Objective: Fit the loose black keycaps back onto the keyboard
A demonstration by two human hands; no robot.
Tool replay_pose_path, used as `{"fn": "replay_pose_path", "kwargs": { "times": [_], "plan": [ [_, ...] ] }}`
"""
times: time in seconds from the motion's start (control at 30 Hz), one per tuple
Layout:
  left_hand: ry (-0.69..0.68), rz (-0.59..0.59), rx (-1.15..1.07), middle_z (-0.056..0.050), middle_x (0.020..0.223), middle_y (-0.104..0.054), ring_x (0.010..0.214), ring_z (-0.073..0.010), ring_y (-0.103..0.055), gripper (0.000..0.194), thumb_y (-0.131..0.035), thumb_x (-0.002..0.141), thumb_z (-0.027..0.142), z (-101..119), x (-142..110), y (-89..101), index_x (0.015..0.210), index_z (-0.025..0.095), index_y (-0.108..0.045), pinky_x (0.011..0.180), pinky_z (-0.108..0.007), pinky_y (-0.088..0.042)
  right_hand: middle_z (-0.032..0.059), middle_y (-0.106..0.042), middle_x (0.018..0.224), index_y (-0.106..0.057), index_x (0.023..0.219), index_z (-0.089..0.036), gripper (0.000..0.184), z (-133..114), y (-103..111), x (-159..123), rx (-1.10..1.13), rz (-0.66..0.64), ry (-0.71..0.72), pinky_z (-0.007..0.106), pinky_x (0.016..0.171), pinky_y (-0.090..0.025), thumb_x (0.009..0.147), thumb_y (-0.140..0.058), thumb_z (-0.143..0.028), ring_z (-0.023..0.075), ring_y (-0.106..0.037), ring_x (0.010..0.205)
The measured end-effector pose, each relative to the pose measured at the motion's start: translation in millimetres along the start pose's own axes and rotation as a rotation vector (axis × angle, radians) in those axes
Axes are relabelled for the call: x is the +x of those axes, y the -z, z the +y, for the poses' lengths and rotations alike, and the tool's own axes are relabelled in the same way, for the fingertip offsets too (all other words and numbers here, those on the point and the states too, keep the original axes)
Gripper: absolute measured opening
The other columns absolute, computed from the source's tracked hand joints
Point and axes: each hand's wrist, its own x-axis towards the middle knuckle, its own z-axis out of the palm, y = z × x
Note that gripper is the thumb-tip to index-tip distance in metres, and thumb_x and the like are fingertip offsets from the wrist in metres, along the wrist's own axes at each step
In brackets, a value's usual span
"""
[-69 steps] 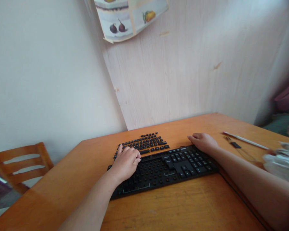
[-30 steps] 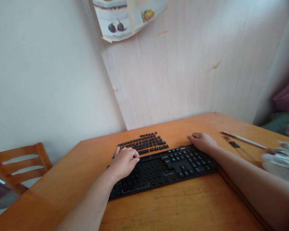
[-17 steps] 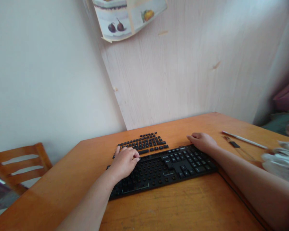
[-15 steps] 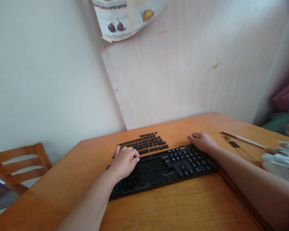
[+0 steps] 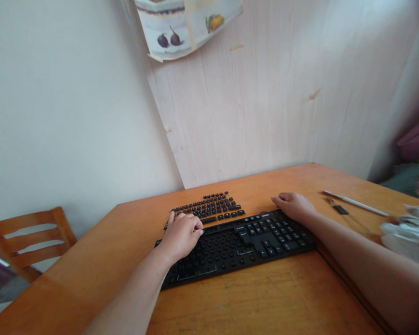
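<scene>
A black keyboard [image 5: 230, 251] lies on the wooden table, the left and middle part of it stripped of most keycaps; its right block still carries keys. My left hand [image 5: 182, 235] is over the keyboard's far left part, thumb and forefinger drawn together, the outer fingers reaching toward loose keycaps. Whatever is between its fingertips is hidden. Behind the keyboard, loose black keycaps [image 5: 214, 206] are laid out in rows, with a long space bar [image 5: 208, 219] nearest. My right hand [image 5: 295, 206] is closed at the keyboard's far right corner, fingers curled by the edge.
On the right of the wooden table [image 5: 258, 302] lie a white pencil [image 5: 356, 203], a small black tool with wire loops [image 5: 341, 209] and a crumpled pale cloth or bag [image 5: 407, 232]. A cable [image 5: 335, 272] runs under my right forearm. A chair [image 5: 31, 237] stands left.
Both hands and the keyboard stay in place. The whole view has shifted very slightly.
</scene>
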Motion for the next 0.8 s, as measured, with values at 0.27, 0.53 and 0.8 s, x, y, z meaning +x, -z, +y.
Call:
{"fn": "replay_pose_path", "kwargs": {
  "times": [0.27, 0.53, 0.8],
  "plan": [
    [-0.021, -0.01, -0.004, 0.001, 0.088, -0.069, 0.099, -0.0226, -0.056, 0.012, -0.057, 0.083, 0.024, 4.3, 0.9, 2.9, 0.077, 0.026, -0.067, 0.112, -0.063, -0.003, 0.0065, -0.063, 0.075, -0.056, 0.065, -0.023, 0.045, 0.6, -0.2, 1.9, 0.0, -0.012, 0.004, 0.029, 0.056, -0.03, 0.087, -0.035, -0.055, 0.0201, -0.057, 0.071],
    [-0.01, -0.013, -0.023, 0.002, 0.087, -0.07, 0.099, -0.0228, -0.058, 0.014, -0.058, 0.083, 0.025, 3.3, 1.8, 1.7, 0.076, 0.027, -0.068, 0.111, -0.064, 0.0, 0.0068, -0.063, 0.074, -0.056, 0.066, -0.022, 0.044, 1.1, -0.2, 1.5, 0.007, -0.005, 0.004, 0.029, 0.056, -0.031, 0.087, -0.036, -0.055, 0.0206, -0.057, 0.072],
    [0.092, -0.022, -0.079, 0.001, 0.101, -0.074, 0.105, -0.0256, -0.06, 0.019, -0.053, 0.086, 0.032, -7.6, 3.5, 11.3, 0.092, 0.031, -0.071, 0.11, -0.061, -0.013, 0.0057, -0.062, 0.072, -0.055, 0.064, -0.023, 0.044, 1.2, -0.2, 1.3, 0.013, -0.002, 0.009, 0.029, 0.056, -0.03, 0.087, -0.036, -0.055, 0.02, -0.056, 0.07]
  ]
}}
